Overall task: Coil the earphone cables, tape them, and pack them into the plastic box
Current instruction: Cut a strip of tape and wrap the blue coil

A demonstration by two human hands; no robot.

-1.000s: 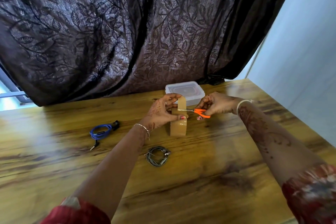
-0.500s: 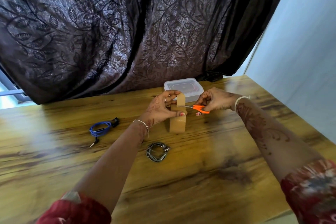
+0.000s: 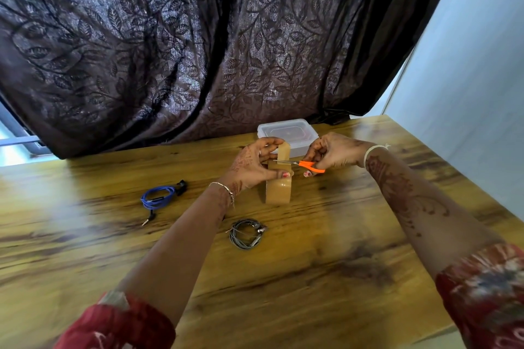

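A brown tape roll (image 3: 278,191) stands on edge on the wooden table (image 3: 312,263). My left hand (image 3: 252,167) holds the roll with its thumb and pinches a strip of tape (image 3: 283,151) pulled upward. My right hand (image 3: 336,151) grips orange-handled scissors (image 3: 310,166), whose blades lie across the strip. A coiled grey earphone cable (image 3: 247,234) lies in front of the roll. A coiled blue earphone cable (image 3: 158,198) lies to the left. The clear plastic box (image 3: 286,133), lid on, sits just behind my hands.
A dark leaf-patterned curtain (image 3: 198,51) hangs behind the table's far edge. A pale wall (image 3: 467,93) runs along the right side, close to the table's right edge. The table's near edge is at the bottom right.
The hands keep the same grip on tape and scissors; the view has shifted slightly, and the scissor blades stay across the pulled strip.
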